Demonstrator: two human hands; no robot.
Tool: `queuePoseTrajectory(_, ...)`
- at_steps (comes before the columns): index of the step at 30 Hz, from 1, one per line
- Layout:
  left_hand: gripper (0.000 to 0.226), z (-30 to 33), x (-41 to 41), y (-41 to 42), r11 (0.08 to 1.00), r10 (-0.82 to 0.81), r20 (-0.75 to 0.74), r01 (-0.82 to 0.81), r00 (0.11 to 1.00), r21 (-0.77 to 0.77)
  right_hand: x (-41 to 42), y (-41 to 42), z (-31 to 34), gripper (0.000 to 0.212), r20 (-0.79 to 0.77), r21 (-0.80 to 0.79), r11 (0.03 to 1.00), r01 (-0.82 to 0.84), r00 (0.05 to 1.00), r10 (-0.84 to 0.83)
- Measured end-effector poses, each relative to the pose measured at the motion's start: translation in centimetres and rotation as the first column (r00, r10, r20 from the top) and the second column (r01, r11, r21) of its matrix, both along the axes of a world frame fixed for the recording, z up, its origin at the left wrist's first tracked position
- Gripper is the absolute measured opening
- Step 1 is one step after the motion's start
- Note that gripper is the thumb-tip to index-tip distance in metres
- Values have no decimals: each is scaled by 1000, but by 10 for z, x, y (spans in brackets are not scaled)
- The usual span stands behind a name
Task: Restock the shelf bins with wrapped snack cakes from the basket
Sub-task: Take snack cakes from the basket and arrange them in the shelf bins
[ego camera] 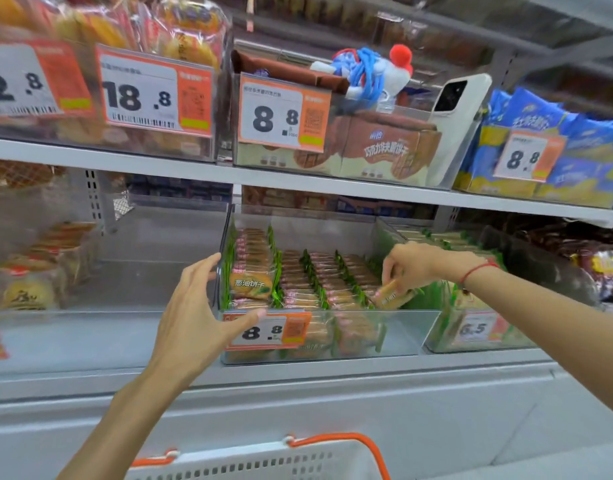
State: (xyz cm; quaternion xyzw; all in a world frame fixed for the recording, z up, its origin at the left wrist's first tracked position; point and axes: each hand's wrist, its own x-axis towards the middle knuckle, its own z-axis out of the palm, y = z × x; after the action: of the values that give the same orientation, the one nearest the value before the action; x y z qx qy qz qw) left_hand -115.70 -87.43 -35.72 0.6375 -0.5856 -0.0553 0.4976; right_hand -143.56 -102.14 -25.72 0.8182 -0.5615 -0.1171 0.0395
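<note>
A clear plastic bin [402, 336] on the lower shelf holds rows of wrapped snack cakes [298, 282] in green-edged wrappers, stood on edge. My left hand [197, 313] grips the bin's front left corner, thumb on the price tag [268, 332] and fingers along the left wall. My right hand [407, 266] reaches into the bin's right side and pinches one wrapped cake [391, 297], tilted, just above the rows. The white basket [256, 462] with orange handles sits at the bottom edge below my arms; its contents are hidden.
A second bin [478, 332] tagged 6.5 stands right of the first. A bin with a few yellow cakes [31, 292] sits at the left, with bare shelf between. The upper shelf carries boxed biscuits, a white phone [461, 95] and a plush toy [371, 72].
</note>
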Motion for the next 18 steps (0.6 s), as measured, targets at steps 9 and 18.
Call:
queuePoseTrajectory(9, 98, -5, -1, -5, 999, 26, 4, -26, 1000, -23, 3, -16, -37, 15, 47, -37, 999, -1, 999, 3)
queuePoseTrajectory(18, 98, -5, -3, -5, 999, 14, -8, -14, 1000, -31, -3, -16, -50, 11, -35, -147, 987, -58, 998, 53)
